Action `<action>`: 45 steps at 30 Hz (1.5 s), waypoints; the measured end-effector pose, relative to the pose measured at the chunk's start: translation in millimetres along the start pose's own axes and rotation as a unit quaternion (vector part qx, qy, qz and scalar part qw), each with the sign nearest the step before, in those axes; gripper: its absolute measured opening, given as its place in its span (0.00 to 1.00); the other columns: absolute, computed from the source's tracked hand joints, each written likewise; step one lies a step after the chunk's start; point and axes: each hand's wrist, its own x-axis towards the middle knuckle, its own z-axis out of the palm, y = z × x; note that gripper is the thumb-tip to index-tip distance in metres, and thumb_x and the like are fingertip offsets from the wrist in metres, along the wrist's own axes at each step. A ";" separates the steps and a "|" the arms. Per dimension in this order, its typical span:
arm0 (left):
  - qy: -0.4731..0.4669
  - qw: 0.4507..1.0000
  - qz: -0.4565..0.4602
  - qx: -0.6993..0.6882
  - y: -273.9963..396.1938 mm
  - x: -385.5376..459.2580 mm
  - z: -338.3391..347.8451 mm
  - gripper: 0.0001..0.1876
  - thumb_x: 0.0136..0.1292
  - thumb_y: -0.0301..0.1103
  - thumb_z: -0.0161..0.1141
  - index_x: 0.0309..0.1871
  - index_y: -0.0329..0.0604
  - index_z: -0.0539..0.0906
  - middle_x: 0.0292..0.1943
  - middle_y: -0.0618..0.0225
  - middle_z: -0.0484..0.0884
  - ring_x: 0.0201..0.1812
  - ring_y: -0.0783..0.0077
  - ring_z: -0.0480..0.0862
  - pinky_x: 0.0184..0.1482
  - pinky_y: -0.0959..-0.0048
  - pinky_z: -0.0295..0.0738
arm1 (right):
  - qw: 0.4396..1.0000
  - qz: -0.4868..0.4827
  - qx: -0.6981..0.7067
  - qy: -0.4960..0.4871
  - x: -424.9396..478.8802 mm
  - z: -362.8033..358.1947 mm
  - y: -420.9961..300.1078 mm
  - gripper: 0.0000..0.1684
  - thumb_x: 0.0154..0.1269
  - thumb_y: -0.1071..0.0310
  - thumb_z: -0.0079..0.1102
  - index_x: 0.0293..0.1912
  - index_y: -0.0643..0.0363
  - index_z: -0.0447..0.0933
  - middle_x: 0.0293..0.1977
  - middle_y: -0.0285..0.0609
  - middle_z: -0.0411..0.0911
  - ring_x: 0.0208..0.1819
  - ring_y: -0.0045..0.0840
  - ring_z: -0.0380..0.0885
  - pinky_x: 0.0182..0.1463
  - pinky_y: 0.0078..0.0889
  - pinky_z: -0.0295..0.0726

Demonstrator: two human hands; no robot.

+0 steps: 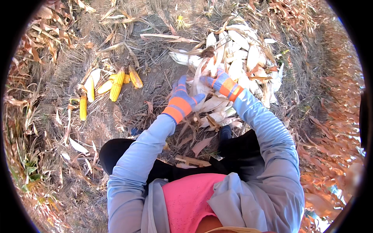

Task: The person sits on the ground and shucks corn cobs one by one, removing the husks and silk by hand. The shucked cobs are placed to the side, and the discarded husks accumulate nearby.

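Observation:
Both my hands wear orange and blue-grey knit gloves. My left hand [182, 100] is over the ground at the near left edge of a pile of corn ears in dry husks [242, 55]. Its thumb and fingers are spread, and nothing shows in its grasp. My right hand [224, 84] reaches onto the pile, its fingertips against a pale husk-covered ear [199, 84] lying between the two hands. Whether those fingers grip the ear is hidden. Off to the left, several bare yellow corn cobs [117, 86] lie loosely grouped on the soil.
Dry leaves and straw [116, 46] litter the ground. A cut stalk stub [180, 20] stands at the far side. Dry corn plants [335, 116] line the right edge. Below me, a piece of wood [192, 160] shows between my legs, and a dark shoe [225, 132] touches the pile's near edge.

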 end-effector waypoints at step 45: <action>0.040 0.715 -0.210 -0.666 -9.0 24.8 39.3 0.23 0.57 0.49 0.51 0.47 0.39 0.72 0.42 0.63 0.75 0.35 0.72 0.76 0.36 0.74 0.74 | 0.787 -0.007 0.584 0.199 8.4 34.5 1.2 0.13 0.58 0.56 0.48 0.40 0.51 0.69 0.35 0.38 0.69 0.38 0.26 0.69 0.41 0.30 0.69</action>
